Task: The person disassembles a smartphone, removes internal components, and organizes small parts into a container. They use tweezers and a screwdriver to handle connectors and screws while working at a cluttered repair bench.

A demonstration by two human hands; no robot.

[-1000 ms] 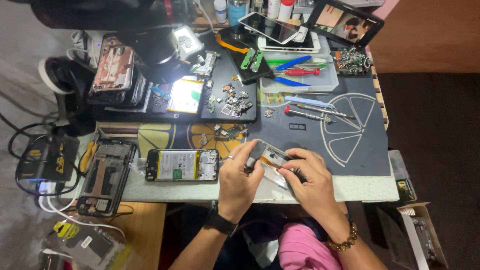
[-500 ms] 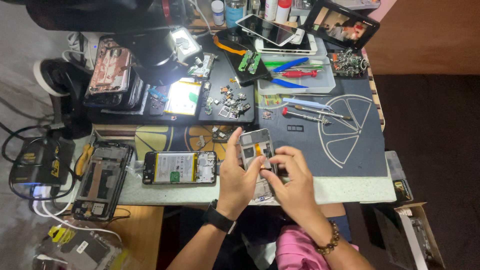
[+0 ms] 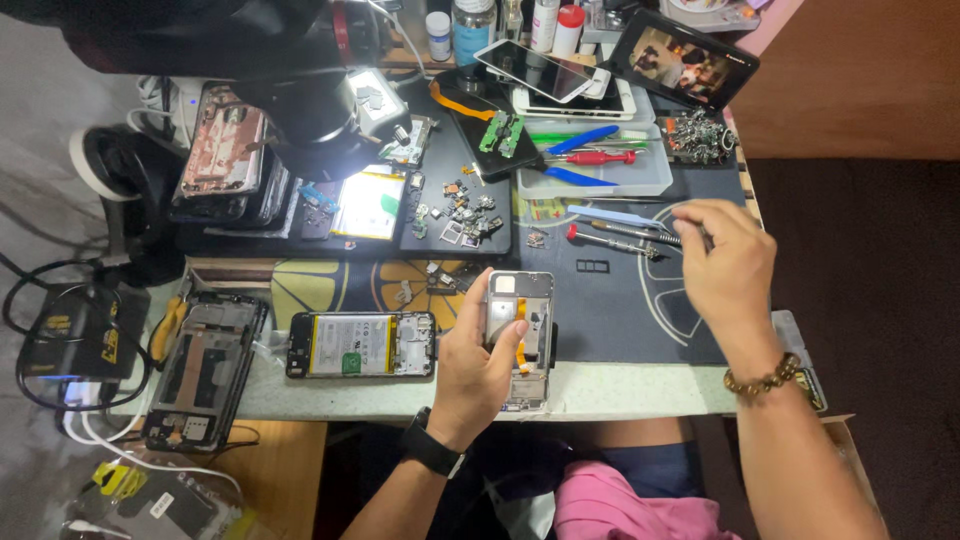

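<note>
Left hand (image 3: pixel 482 362) fingers wrapped round an opened phone frame (image 3: pixel 520 335), held upright at centre frame over the dark work mat (image 3: pixel 610 320). Right hand (image 3: pixel 728 268), upper right, fingers pinched among the screwdrivers (image 3: pixel 612 238); whether it grips one, I cannot tell. Another opened phone (image 3: pixel 360 344) lies just left.

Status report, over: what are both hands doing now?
Left hand holds opened phone upright over mat. Right hand at the tools, grip unclear. Second opened phone lies beside, apart.
</note>
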